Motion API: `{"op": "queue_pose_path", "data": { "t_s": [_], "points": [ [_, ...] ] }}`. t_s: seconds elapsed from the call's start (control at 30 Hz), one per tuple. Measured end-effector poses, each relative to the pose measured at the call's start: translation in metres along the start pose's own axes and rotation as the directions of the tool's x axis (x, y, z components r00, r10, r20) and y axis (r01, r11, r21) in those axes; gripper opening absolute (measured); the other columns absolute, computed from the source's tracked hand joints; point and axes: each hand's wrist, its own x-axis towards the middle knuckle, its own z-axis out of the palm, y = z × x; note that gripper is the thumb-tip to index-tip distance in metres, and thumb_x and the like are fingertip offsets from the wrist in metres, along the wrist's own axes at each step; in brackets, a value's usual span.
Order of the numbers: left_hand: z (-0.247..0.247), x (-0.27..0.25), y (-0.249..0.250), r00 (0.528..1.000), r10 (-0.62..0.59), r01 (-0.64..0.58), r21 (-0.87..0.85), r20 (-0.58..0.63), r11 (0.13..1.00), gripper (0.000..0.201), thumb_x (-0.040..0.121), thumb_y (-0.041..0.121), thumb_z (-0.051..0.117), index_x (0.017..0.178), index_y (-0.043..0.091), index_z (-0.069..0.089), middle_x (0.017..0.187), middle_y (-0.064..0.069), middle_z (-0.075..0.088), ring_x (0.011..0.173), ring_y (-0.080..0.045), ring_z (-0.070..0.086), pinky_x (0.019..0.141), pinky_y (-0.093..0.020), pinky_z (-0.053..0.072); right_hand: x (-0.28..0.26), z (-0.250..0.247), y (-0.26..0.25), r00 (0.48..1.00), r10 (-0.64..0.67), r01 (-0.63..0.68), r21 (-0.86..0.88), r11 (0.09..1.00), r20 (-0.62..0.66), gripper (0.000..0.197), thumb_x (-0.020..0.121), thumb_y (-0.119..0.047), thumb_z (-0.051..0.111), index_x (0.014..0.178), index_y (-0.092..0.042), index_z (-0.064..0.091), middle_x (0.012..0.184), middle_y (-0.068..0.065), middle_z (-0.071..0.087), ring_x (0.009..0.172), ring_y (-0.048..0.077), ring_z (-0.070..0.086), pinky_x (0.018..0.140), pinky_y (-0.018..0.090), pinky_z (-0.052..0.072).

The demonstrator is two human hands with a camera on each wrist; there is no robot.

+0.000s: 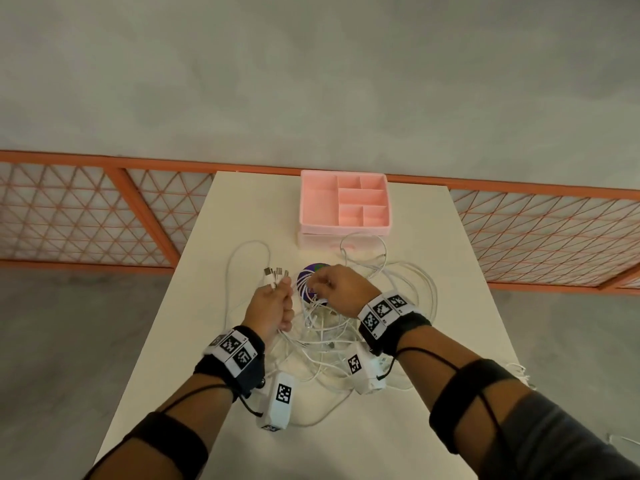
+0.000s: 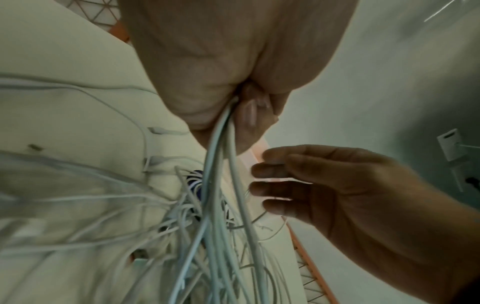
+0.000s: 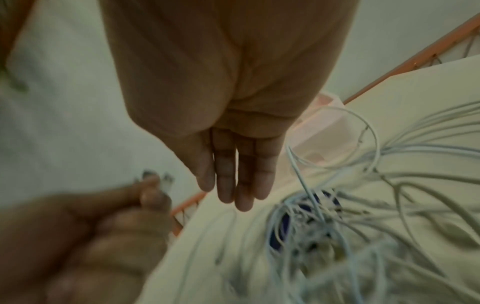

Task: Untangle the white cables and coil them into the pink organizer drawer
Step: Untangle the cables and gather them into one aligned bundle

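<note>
A tangle of white cables (image 1: 329, 337) lies in the middle of the white table (image 1: 408, 420). My left hand (image 1: 273, 303) grips a bundle of several cable ends, whose USB plugs (image 1: 275, 273) stick out above the fist. In the left wrist view those cables (image 2: 221, 185) run down from the closed left hand (image 2: 233, 82). My right hand (image 1: 337, 287) hovers just right of the plugs, above the tangle; its fingers (image 3: 231, 174) are straight and hold nothing. The pink organizer (image 1: 343, 206) stands at the table's far edge, its drawer (image 1: 329, 242) closed beneath the compartment tray.
A round blue-purple object (image 1: 313, 271) lies under the cables between my hands. One cable loop (image 1: 363, 247) rests against the drawer front. An orange mesh fence (image 1: 86, 216) runs behind the table. The table's side edges are close on both sides.
</note>
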Motion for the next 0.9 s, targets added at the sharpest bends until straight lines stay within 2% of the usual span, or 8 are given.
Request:
{"op": "queue_pose_path", "data": {
  "t_s": [0.1,0.23,0.33,0.57,0.63,0.73,0.83,0.9],
  "points": [
    [0.0,-0.001,-0.008,1.0,0.01,-0.01,0.03,-0.011,0.999,0.039,0.104,0.034,0.047,0.069,0.018,0.042,0.048,0.008,0.03,0.039,-0.009,0.025,0.039,-0.017,0.022,0.01,0.03,0.012,0.989,0.083,-0.063,-0.154,0.986,0.125,0.025,0.098,-0.018,0.05,0.1,-0.003,0.071,0.091,0.006,0.066,0.084,0.022,0.059,0.076,0.029,0.043],
    [-0.003,-0.005,-0.014,1.0,0.014,-0.013,0.06,-0.004,0.998,0.04,0.104,0.035,0.046,0.069,0.018,0.04,0.051,0.004,0.029,0.041,-0.011,0.026,0.042,-0.02,0.024,0.013,0.06,0.033,0.955,0.219,-0.138,-0.353,0.925,0.202,0.025,0.096,-0.006,0.046,0.109,0.003,0.066,0.107,0.02,0.067,0.1,0.034,0.064,0.079,0.032,0.044],
    [-0.005,-0.009,-0.014,1.0,0.021,-0.021,0.036,-0.007,0.999,0.04,0.105,0.033,0.046,0.069,0.016,0.041,0.049,0.005,0.03,0.039,-0.011,0.027,0.042,-0.021,0.025,0.012,0.071,0.043,0.953,0.256,-0.163,-0.44,0.883,0.161,0.025,0.095,-0.007,0.048,0.113,0.002,0.063,0.11,0.019,0.067,0.103,0.035,0.065,0.075,0.03,0.042],
    [-0.001,-0.012,-0.009,0.999,0.039,-0.039,0.037,0.014,0.999,0.039,0.104,0.034,0.048,0.07,0.016,0.043,0.049,0.006,0.031,0.04,-0.01,0.027,0.043,-0.02,0.025,0.003,0.093,0.054,0.94,0.337,-0.289,-0.402,0.869,0.053,0.022,0.093,-0.018,0.051,0.11,-0.009,0.06,0.112,0.011,0.067,0.105,0.032,0.064,0.086,0.035,0.051],
    [0.001,-0.011,-0.009,0.998,0.052,-0.053,0.047,0.03,0.997,0.038,0.104,0.034,0.048,0.072,0.014,0.045,0.05,0.005,0.032,0.041,-0.011,0.028,0.043,-0.021,0.025,0.004,0.09,0.053,0.942,0.331,-0.291,-0.357,0.888,0.057,0.018,0.093,-0.016,0.049,0.103,-0.01,0.063,0.105,0.009,0.067,0.103,0.03,0.064,0.085,0.034,0.049],
    [0.002,-0.008,-0.006,0.995,0.097,-0.099,0.051,0.039,0.994,0.037,0.104,0.035,0.048,0.073,0.013,0.05,0.051,0.004,0.037,0.042,-0.011,0.031,0.043,-0.022,0.029,0.012,0.069,0.042,0.943,0.33,-0.332,-0.083,0.94,-0.034,0.027,0.088,-0.013,0.054,0.063,-0.022,0.051,0.069,0.0,0.059,0.079,0.026,0.06,0.071,0.031,0.048],
    [0.005,-0.005,0.001,0.991,0.137,-0.137,0.041,0.006,0.99,0.037,0.104,0.035,0.048,0.075,0.012,0.051,0.05,0.006,0.039,0.041,-0.011,0.033,0.042,-0.023,0.031,0.024,0.035,0.022,0.956,0.244,-0.218,0.16,0.963,-0.163,0.019,0.086,-0.018,0.061,0.069,-0.011,0.059,0.074,0.012,0.07,0.074,0.03,0.067,0.073,0.042,0.057],
    [0.007,-0.003,0.007,0.988,0.155,-0.155,0.013,-0.015,0.988,0.036,0.104,0.035,0.048,0.075,0.013,0.052,0.049,0.006,0.039,0.04,-0.01,0.034,0.042,-0.023,0.031,0.029,0.013,0.004,0.955,0.18,-0.104,0.303,0.947,-0.236,0.014,0.087,-0.018,0.064,0.075,-0.01,0.064,0.072,0.011,0.072,0.07,0.029,0.07,0.072,0.048,0.059]
  ]
}}
